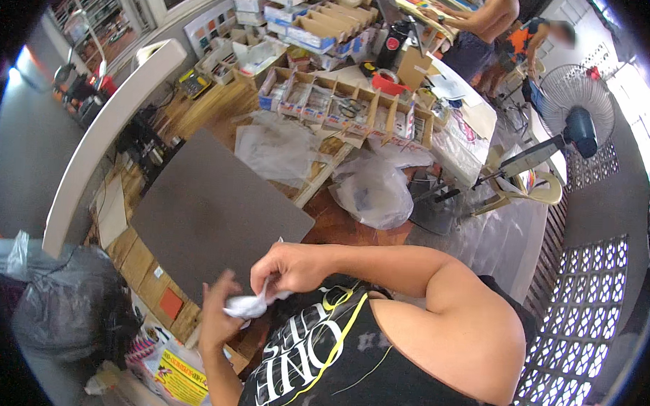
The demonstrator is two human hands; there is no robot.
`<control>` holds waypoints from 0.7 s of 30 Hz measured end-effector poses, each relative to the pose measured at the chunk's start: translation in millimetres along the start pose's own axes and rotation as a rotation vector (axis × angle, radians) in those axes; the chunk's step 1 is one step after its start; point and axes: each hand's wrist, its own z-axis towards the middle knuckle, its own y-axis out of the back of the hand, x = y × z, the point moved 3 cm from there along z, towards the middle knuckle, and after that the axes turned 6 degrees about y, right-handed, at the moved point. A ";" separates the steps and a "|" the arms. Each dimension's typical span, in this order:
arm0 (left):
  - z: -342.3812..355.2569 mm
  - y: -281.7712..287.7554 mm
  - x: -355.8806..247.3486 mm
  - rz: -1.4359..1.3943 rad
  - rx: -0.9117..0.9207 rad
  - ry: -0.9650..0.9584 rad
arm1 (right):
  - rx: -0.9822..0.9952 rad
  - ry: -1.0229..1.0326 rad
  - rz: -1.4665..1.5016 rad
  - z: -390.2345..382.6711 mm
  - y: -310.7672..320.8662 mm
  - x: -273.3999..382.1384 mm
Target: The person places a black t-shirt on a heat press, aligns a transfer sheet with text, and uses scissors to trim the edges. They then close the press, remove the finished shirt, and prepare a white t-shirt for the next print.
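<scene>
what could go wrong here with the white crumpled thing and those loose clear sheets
The white crumpled piece, pinched by the right hand, might slip and fall, as it appears to be in front of the dark grey board, not over it.

The thin clear sheets lie loose beyond the board and could shift if air from the fan reaches them; whether it is running is unclear.

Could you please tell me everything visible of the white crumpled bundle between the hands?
The white crumpled bundle looks thin and soft, perhaps cloth or paper. Bunched and folded, it is pinched in the right hand, extending toward the blurred left hand; contact there is unclear. It shows beside the black printed shirt.
</scene>
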 end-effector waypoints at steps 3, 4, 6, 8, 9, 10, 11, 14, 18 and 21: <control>16.5 0.0 -39.4 0.033 0.175 0.126 | -0.037 0.087 -0.044 -31.5 31.6 25.8; 10.0 3.5 -40.1 -0.001 0.171 0.272 | -0.132 0.032 -0.141 -44.6 47.5 29.2; -8.7 14.2 -38.1 -0.044 0.122 0.428 | -0.327 0.010 -0.300 -71.2 74.4 34.4; -24.8 25.1 -40.6 -0.059 0.043 0.472 | -0.471 -0.014 -0.517 -95.3 90.4 37.0; -29.7 31.9 -46.1 -0.071 -0.041 0.430 | -0.537 -0.011 -0.627 -105.4 96.2 38.6; -33.7 38.2 -53.0 -0.081 -0.108 0.423 | -0.615 -0.056 -0.628 -114.9 101.6 39.0; -36.3 46.2 -62.6 -0.116 -0.173 0.354 | -0.687 -0.095 -0.630 -122.8 105.7 40.0; -38.0 69.7 -86.4 0.093 -0.212 0.322 | -0.875 -0.125 -0.575 -137.7 116.4 49.6; -52.1 94.2 -100.5 0.055 -0.308 0.307 | -0.958 -0.169 -0.617 -144.4 128.5 68.2; -66.5 102.7 -98.4 -0.095 -0.461 0.248 | -0.907 -0.077 -0.708 -138.8 133.6 78.2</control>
